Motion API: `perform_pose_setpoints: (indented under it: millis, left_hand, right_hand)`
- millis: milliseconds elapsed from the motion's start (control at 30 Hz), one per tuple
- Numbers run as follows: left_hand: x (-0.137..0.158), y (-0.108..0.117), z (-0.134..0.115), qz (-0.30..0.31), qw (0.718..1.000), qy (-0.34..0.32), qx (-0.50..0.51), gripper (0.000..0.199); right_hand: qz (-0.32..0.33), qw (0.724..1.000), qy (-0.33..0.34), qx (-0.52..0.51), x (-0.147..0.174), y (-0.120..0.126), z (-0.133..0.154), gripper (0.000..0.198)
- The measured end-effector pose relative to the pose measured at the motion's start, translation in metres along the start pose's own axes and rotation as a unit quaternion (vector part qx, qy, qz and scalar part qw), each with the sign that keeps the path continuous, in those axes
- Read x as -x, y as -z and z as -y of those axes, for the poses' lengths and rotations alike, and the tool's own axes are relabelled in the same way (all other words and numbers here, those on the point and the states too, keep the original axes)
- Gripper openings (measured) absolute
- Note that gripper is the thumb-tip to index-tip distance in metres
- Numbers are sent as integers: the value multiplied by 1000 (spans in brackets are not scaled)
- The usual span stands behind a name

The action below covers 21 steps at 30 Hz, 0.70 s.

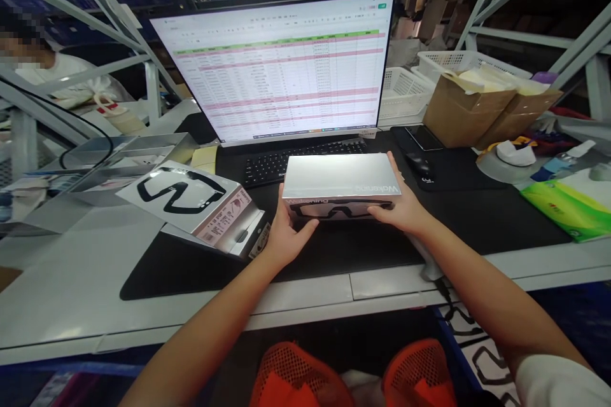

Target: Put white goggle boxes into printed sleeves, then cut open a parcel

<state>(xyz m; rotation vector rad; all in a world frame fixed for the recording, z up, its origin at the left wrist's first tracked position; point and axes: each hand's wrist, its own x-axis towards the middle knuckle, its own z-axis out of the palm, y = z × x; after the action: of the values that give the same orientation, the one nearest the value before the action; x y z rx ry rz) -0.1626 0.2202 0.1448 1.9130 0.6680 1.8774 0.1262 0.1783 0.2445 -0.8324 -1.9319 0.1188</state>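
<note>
A warehouse packing station, ringed by grey steel racking point(119, 25) stacked with brown cartons, centres on a pale workbench point(71, 280) covered in part by a black desk mat point(477, 216). A wide monitor point(281, 63) showing a spreadsheet with pink and green rows dominates the bench, a black keyboard point(267, 165) lying just in front of it. To the right stand two open cardboard boxes point(465, 114) and white plastic baskets point(405, 92), with a smartphone point(422, 137), a computer mouse point(422, 168) and a green tissue pack point(568, 206) nearby. At left a second goggle box point(191, 203), printed with a black goggle outline, leans tilted at the mat's edge. Another person sits beyond the racking at far left.

At the middle of the mat, touching the keyboard's near edge, sits a silver goggle box point(341, 186). The left hand point(286, 235) clasps its near left corner, thumb along the front face; the right hand point(405, 203) grips its right end, fingers reaching over the top. Both hands are closed on the carton.

The risk, as judged here: the box's glossy skin could slide in the grip, or a push forward could press the keys and alter the open sheet; a swing left could topple the leaning box.
</note>
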Motion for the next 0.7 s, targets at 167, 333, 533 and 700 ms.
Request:
perform_pose_setpoints:
  millis: [167,333,533,700]
  left_hand:
    - [2,-1,-7,18,999,-2,-32,121]
    - [3,3,-21,62,992,19,-111,116]
    - [3,4,-34,57,986,12,-155,110]
    - [1,4,-34,47,988,9,-150,107]
  right_hand:
    - [-25,1000,-8,-14,-1,-2,7,124]
    - [-61,998,-25,-17,-1,-2,8,118]
    - [-68,997,-38,3,0,1,4,115]
    - [-52,998,-45,3,0,2,6,113]
